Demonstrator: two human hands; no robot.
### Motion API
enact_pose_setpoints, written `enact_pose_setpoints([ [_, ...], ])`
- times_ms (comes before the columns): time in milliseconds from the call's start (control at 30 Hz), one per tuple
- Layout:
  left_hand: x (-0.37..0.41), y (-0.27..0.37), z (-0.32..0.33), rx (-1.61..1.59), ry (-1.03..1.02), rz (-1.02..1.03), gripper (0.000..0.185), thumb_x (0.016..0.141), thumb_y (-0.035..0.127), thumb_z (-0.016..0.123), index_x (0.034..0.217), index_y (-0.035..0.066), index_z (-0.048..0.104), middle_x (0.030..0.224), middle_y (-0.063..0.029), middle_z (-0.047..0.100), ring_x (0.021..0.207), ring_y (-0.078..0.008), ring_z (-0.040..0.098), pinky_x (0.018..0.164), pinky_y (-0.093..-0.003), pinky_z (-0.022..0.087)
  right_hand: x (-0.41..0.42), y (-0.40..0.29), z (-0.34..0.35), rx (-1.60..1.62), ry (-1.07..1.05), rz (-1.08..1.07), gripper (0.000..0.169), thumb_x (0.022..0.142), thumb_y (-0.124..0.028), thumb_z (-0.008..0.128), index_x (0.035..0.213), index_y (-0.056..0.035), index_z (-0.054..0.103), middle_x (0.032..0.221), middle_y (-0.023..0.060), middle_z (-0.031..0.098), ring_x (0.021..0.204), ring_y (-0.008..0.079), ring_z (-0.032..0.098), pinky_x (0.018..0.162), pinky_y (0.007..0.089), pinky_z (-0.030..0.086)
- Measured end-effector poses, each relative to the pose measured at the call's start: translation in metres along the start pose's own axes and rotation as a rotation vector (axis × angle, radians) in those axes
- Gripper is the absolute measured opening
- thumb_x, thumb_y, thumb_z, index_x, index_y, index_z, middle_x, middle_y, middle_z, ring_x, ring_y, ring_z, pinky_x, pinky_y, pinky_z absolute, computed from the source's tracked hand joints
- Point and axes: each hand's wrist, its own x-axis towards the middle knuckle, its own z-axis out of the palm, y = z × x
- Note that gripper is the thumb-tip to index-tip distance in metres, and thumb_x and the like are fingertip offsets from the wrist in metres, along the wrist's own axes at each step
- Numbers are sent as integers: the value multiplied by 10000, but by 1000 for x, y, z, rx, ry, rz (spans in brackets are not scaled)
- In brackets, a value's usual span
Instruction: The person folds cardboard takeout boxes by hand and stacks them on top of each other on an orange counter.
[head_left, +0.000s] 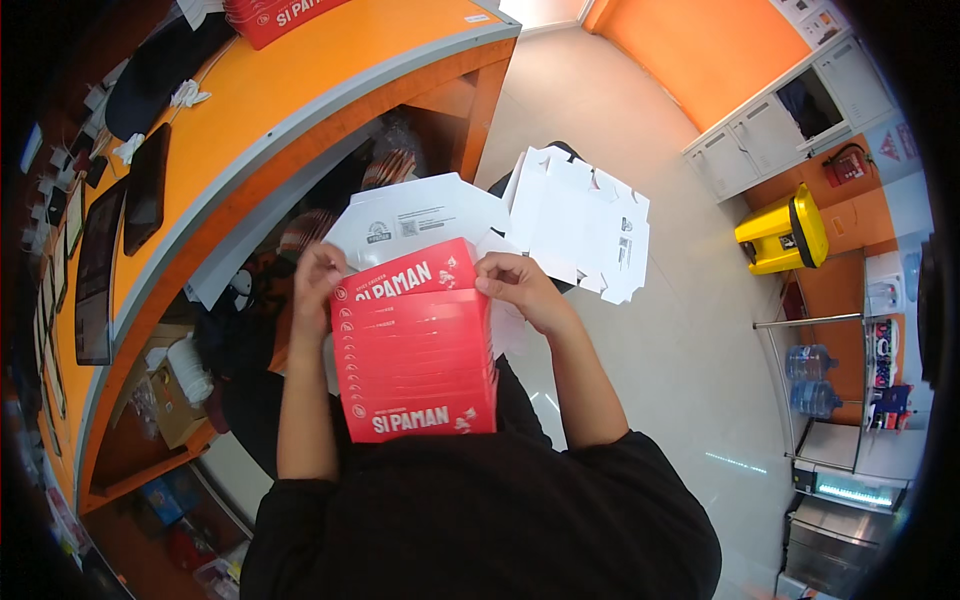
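Note:
A nested stack of red cardboard food boxes (416, 367) rests on my lap against my black shirt, with white lettering on the box fronts. At its far end is one red box (397, 277), raised a little above the others. My right hand (521, 289) pinches the right corner of this box between thumb and fingers. At the left corner, my left hand (319, 281) is slightly blurred, its fingers closed on the edge. Just beyond, a white unfolded carton panel (420, 217) with printing lies partly hidden behind the box.
Flat white carton blanks (581, 217) lie on a dark support at the right front. An orange counter (375, 45) curves along my left, bearing tablets (101, 270) and more red boxes (277, 19). A yellow bin (784, 232) and metal rack (810, 322) stand at the far right.

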Motion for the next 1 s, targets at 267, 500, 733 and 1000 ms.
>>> enact_pose_setpoints([
  [267, 68, 54, 93, 798, -863, -72, 345, 790, 181, 592, 1125, 99, 572, 1159, -98, 553, 1124, -235, 482, 961, -329, 352, 4, 4, 20, 39, -18, -44, 140, 840, -169, 649, 872, -43, 598, 812, -21, 561, 790, 70, 498, 732, 233, 397],
  [500, 80, 40, 110, 788, -1143, -160, 136, 784, 159, 626, 875, 58, 610, 909, -73, 540, 907, -218, 525, 829, -321, 402, -18, 8, 26, 41, 196, -65, 111, 851, -119, 611, 887, -22, 573, 893, 30, 573, 849, 121, 526, 815, 281, 426],
  [733, 82, 44, 120, 813, -1205, -205, 102, 784, 131, 636, 837, 47, 613, 863, -74, 517, 875, -217, 515, 796, -313, 400, -22, 23, 18, 35, 66, -221, 128, 836, -73, 639, 926, -30, 558, 936, 17, 531, 930, 108, 499, 843, 250, 387],
  [1000, 85, 50, 130, 767, -1326, -255, 110, 771, 132, 662, 820, 44, 618, 861, -78, 508, 869, -227, 514, 800, -324, 400, -25, 18, 19, -86, 43, -251, 89, 827, -103, 631, 855, -50, 564, 880, 47, 539, 865, 153, 506, 823, 290, 392],
])
